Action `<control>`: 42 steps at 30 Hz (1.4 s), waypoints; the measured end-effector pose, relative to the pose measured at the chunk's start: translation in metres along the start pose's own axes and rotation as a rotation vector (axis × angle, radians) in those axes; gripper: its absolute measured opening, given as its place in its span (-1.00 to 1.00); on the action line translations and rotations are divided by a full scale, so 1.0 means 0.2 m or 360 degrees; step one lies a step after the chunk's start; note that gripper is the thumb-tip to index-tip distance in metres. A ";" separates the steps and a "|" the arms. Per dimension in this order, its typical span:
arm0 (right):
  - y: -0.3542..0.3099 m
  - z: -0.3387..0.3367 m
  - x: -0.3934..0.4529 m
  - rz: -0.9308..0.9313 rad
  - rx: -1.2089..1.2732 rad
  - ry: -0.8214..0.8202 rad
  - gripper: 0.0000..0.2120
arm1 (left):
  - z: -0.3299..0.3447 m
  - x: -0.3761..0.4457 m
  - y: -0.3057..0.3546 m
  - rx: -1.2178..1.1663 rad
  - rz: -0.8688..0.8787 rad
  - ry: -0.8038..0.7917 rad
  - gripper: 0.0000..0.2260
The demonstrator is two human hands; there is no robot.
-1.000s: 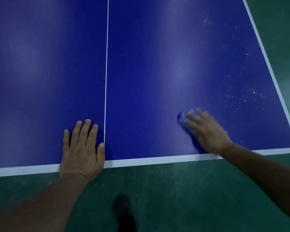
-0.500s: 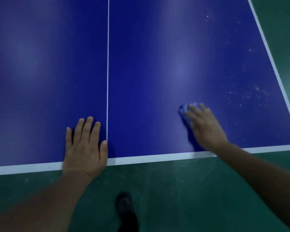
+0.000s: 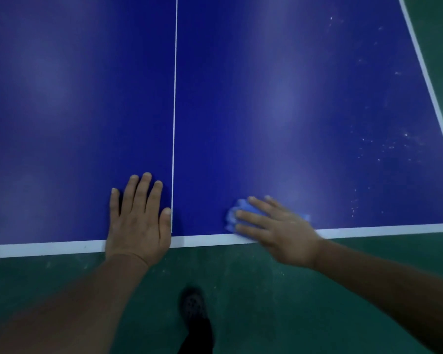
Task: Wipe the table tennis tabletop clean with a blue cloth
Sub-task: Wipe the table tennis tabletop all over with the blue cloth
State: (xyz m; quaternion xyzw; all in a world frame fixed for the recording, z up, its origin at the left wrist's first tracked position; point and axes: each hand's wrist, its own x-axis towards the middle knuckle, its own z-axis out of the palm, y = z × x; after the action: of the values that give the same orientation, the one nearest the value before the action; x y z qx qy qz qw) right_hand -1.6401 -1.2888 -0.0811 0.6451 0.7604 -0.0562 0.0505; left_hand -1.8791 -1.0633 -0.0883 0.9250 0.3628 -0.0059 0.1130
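two flat released hands: left hand [image 3: 138, 221] on smooth tabletop [image 3: 292, 98], right hand [image 3: 279, 231] on crumpled cloth [image 3: 243, 210]

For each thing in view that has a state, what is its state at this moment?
left hand: flat, fingers straight, resting on the tabletop
right hand: fingers straight, pressing the blue cloth down
blue cloth: bunched under the right hand, near the table's edge
tabletop: white specks on its right part
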 end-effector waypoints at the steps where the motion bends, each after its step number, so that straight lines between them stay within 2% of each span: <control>1: 0.09 -0.02 -0.09 0.0132 -0.0015 -0.0002 -0.43 | 0.00 0.00 0.00 0.0009 0.0006 -0.0007 -0.42; 3: 0.29 -0.06 -0.19 0.0714 0.0055 0.0068 -0.54 | 0.00 0.00 0.00 0.0032 0.0005 -0.0026 -0.41; 6: 0.43 -0.12 -0.12 0.1856 0.0193 0.0197 -0.56 | 0.00 0.00 0.00 0.0045 0.0004 -0.0047 -0.42; 7: 0.41 -0.13 -0.04 0.2138 0.0209 0.0225 -0.55 | 0.00 0.00 0.00 0.0048 0.0003 -0.0050 -0.42; 8: 0.35 -0.14 0.06 0.2249 0.0200 0.0260 -0.53 | 0.00 0.00 0.00 0.0053 0.0000 -0.0053 -0.41; 9: 0.27 -0.14 0.17 0.2191 0.0187 0.0304 -0.51 | 0.00 0.00 0.00 0.0062 -0.0005 -0.0056 -0.41; 10: 0.16 -0.13 0.28 0.2007 0.0178 0.0335 -0.47 | 0.00 0.00 0.00 0.0073 -0.0005 -0.0059 -0.41; 13: -0.22 -0.08 0.47 0.1301 0.0206 0.0256 -0.39 | -0.01 0.00 0.00 0.0090 -0.0002 -0.0066 -0.40; 16: -0.21 -0.05 0.31 0.1092 0.0296 0.0144 -0.43 | -0.01 0.00 0.00 0.0085 -0.0002 -0.0059 -0.40; 19: 0.09 -0.04 -0.02 0.1258 0.0136 0.0035 -0.42 | 0.00 0.00 0.00 0.0070 0.0007 -0.0014 -0.39; 22: 0.33 -0.05 -0.37 0.1815 0.0197 0.0091 -0.48 | 0.00 0.00 0.02 0.0089 0.0007 -0.0015 -0.38; 25: 0.36 -0.04 -0.39 0.2268 0.0305 0.0136 -0.45 | -0.02 0.00 0.04 0.0127 -0.0006 -0.0039 -0.36; 27: 0.27 -0.07 -0.25 0.2179 0.0217 0.0128 -0.41 | -0.03 -0.01 0.05 0.0137 -0.0035 -0.0033 -0.36; 31: 0.04 -0.06 -0.04 0.1579 0.0247 0.0156 -0.37 | -0.05 -0.07 0.16 0.0051 -0.0039 0.0117 -0.41; 33: 0.01 -0.02 -0.05 0.1385 0.0314 0.0190 -0.39 | -0.04 -0.10 0.35 -0.0012 0.0000 0.0118 -0.42; 36: 0.20 0.03 -0.25 0.1143 0.0251 0.0201 -0.43 | 0.02 -0.07 0.76 -0.0133 0.0044 0.0072 -0.44; 38: 0.45 0.04 -0.52 0.1260 0.0133 0.0138 -0.42 | 0.06 -0.05 1.05 -0.0173 0.0096 0.0038 -0.45; 40: 0.71 0.05 -0.88 0.1567 0.0033 0.0085 -0.41 | 0.11 -0.02 1.30 -0.0177 0.0188 0.0004 -0.44; 42: 0.95 0.05 -1.22 0.1904 0.0113 0.0095 -0.41 | 0.15 0.02 1.49 -0.0180 0.0235 -0.0016 -0.44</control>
State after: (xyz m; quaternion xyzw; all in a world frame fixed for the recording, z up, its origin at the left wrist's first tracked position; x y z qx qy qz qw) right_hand -1.4137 -1.4985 -0.0580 0.9638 0.2638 -0.0252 0.0304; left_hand -1.6729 -1.2798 -0.0576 0.9414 0.2926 0.0184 0.1670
